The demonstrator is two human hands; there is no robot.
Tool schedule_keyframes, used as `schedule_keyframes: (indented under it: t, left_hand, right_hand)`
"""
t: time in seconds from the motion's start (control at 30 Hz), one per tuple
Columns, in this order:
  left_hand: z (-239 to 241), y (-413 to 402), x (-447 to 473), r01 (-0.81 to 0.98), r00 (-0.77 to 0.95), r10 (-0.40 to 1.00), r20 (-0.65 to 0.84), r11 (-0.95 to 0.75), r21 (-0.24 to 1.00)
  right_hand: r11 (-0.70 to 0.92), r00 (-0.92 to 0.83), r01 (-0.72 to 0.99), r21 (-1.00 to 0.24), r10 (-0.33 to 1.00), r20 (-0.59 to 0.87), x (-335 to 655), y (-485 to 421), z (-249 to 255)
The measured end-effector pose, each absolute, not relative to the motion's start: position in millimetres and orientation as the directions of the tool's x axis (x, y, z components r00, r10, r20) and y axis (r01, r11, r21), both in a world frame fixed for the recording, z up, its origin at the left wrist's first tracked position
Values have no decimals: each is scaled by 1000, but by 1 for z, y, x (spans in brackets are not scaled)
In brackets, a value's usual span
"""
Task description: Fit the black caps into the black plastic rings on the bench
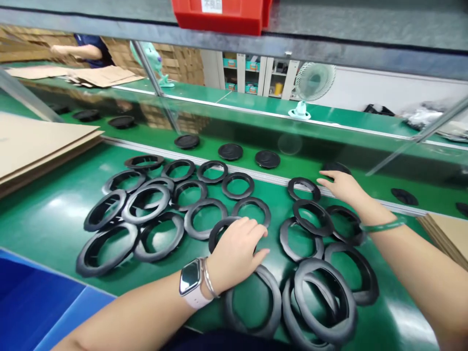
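Many black rings lie on the green tabletop (54,209), some overlapping. My left hand (237,248), wearing a watch, is curled over one black ring (215,234) in the middle. Its thumb and fingers bend around the ring's right side, and the hand hides most of it. Reaching across the metal rail, my right hand (343,187) has its fingers stretched out at a black disc (337,167) on the green belt. Part of that disc is hidden behind the hand, and I cannot see any contact. Just below the right hand lies another black ring (304,189).
More black discs (267,159) sit along the belt (204,153) behind the rail. Cardboard sheets are stacked at left (32,146) and right (448,239). A red bin (223,17) is on the shelf overhead. Beyond stand fans (314,80) and a co-worker's arm (78,51).
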State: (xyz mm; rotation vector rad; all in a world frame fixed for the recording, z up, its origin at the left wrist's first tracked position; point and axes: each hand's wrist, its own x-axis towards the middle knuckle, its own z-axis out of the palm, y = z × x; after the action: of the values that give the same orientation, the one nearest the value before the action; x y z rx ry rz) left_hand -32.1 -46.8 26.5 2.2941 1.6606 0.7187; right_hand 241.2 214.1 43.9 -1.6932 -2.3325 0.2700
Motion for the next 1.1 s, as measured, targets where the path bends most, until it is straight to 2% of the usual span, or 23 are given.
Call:
schedule_keyframes:
  t: [0.07, 0.13, 0.2, 0.27, 0.3, 0.43, 0.53, 0.8, 0.9, 1.0, 1.1]
  left_hand:
    - [25, -47, -33, 842, 258, 931, 258, -347, 412]
    - [24, -45, -34, 852, 291, 923, 253, -370, 371]
    - [22, -42, -35, 847, 335, 913, 233, -400, 351]
    - [21, -40, -36, 836, 367, 907, 208, -420, 353]
    - [21, -39, -37, 832, 375, 904, 205, -426, 354]
    - [20, -40, -36, 836, 380, 898, 219, -435, 334]
    - [21, -42, -35, 839, 396, 892, 218, -448, 308]
    - [25, -46, -37, 826, 435, 875, 214, -482, 291]
    - [26, -45, -37, 850, 395, 899, 191, -436, 297]
    - [27, -47, -38, 875, 340, 924, 174, -379, 300]
    - [28, -51, -37, 903, 301, 939, 163, -336, 269]
  right_hand:
    - [455, -466, 711, -536, 876, 124, 207, 158, 63]
    - [524, -697, 429, -736, 710, 100, 174, 89, 83]
    - [486, -883, 223, -845, 469, 36, 147, 24, 97]
    - [397, -946, 177, -901, 320, -45, 129, -25, 101]
    - [378, -952, 192, -906, 296, -78, 122, -42, 99]
    - [343, -905, 336, -877, 376, -200, 100, -64, 86]
    - [313, -892, 394, -864, 359, -276, 91, -62, 86]
    - [483, -918, 387, -785, 281, -280, 85, -65, 103]
    - [465, -907, 416, -782, 269, -323, 89, -60, 113]
    - [388, -873, 445, -807, 388, -295, 105, -35, 126]
    - [315, -747, 440, -841, 648, -148, 142, 18, 132]
